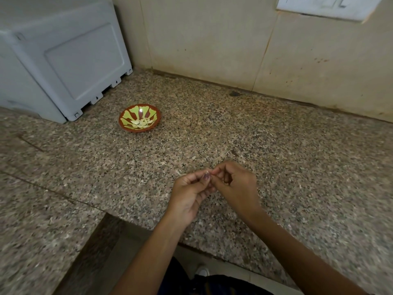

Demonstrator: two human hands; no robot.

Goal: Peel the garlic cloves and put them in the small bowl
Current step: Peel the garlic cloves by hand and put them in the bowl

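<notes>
Fingers (214, 171) of both hands curl in, tips meeting, pinching a small clove (206, 176) between left hand (190, 190) and right hand (237, 184), above counter (276, 167) near its front edge. Bare granite beyond. Bowl (139, 120) with peeled cloves (141, 123) sits far-left, near grey appliance (63, 58), short of wall (212, 39).

A home kitchen. The hands (212, 188) work above a speckled granite tabletop (276, 145) that turns an L-shaped corner to their left. Beyond them the tabletop meets a wall of large beige tiles (202, 39), stained in spots, with a white switch plate (325, 7) high up and to the right. Far to the left and beyond the hands stands a grey appliance (59, 56), its back panel showing. Nearer, between it and the hands, sits a small painted bowl (139, 120) holding peeled garlic cloves (140, 123).
</notes>
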